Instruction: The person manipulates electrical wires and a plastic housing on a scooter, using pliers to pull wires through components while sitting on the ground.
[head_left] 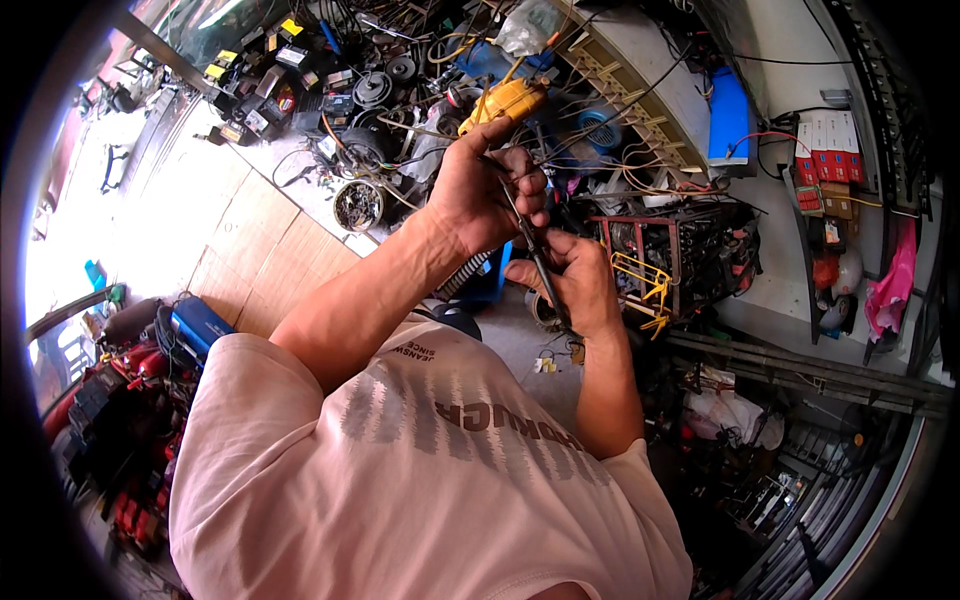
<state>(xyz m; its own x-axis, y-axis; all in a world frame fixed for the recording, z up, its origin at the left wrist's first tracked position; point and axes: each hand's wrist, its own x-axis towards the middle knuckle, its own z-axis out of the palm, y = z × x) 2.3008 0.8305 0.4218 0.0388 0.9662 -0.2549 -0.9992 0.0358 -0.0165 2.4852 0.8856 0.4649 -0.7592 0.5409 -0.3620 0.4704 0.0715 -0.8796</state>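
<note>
My left hand (487, 190) is raised in front of me, its fingers curled round the upper part of a slender dark rod (538, 262). Lower down, my right hand (578, 285) grips the same rod between thumb and fingers. The rod slants down to the right; its exact kind is unclear. Just beyond the left thumb is a yellow casing (508, 100) with a cord; whether the thumb touches it, I cannot tell.
Cables, motors and boxed parts crowd the far side, near a round tin of small bits (358, 205). To the right stand a red metal frame (672, 245) and a yellow wire rack (642, 285). A blue box (200, 325) lies at the left, by a tiled surface (270, 245).
</note>
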